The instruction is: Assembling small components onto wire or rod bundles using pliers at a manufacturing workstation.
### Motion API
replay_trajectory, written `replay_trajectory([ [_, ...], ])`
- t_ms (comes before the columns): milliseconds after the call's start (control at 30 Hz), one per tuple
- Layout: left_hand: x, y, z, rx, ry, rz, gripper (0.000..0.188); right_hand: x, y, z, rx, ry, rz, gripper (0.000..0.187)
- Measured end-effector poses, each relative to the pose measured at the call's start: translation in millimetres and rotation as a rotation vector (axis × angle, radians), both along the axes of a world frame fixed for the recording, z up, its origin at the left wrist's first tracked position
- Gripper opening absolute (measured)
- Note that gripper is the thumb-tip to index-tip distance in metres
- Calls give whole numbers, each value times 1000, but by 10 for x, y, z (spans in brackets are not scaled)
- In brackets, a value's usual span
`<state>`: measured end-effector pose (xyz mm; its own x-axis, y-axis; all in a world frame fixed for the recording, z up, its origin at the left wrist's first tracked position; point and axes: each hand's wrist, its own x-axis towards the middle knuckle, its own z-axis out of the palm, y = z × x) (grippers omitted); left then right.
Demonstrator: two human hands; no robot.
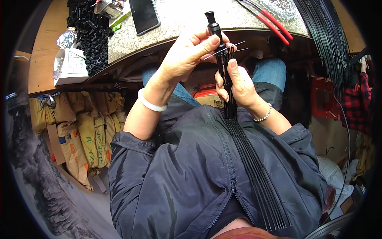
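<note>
Just above my lap, my left hand (pixel 191 53) is closed on a black plastic umbrella runner (pixel 213 27), whose flared end points up toward the table. Thin pale wire (pixel 240 49) sticks out to the right by its fingertips; whether they pinch it I cannot tell. Below and to the right, my right hand (pixel 242 87) wraps round a bundle of black umbrella ribs (pixel 258 171), thumb upward. Their upper ends meet the runner beside the wire. From there the ribs run down across my dark jacket, their lower ends fanned out. My fingers hide part of the joint.
A speckled tabletop (pixel 175 30) lies ahead, with a phone (pixel 144 15) and red-handled pliers (pixel 274 26). Black plastic parts (pixel 93 44) pile up beside a white box (pixel 71 65). More black ribs (pixel 324 36) hang over the right edge. Sacks (pixel 79 135) stand at left.
</note>
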<state>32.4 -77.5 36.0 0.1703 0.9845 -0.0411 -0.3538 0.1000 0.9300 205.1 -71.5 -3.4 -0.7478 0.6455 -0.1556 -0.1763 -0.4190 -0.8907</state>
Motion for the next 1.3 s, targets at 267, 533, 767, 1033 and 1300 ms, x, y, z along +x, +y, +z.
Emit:
replay_trajectory([
  [267, 35, -37, -39, -7, 64, 45, 26, 13, 18, -2, 16, -6, 26, 63],
  [533, 72, -39, -15, -48, 83, 98, 30, -45, 1, 48, -36, 25, -43, 62],
  [767, 34, -198, 98, 7, -93, -48, 49, 42, 35, -29, -38, 19, 32, 62],
  [1033, 121, -208, 82, -23, 74, 84, 41, 51, 58, -95, -34, 76, 107, 62],
  [1300, -26, -102, 95, 62, 142, 61, 36, 10, 114, -44, -80, 130, 210, 64],
])
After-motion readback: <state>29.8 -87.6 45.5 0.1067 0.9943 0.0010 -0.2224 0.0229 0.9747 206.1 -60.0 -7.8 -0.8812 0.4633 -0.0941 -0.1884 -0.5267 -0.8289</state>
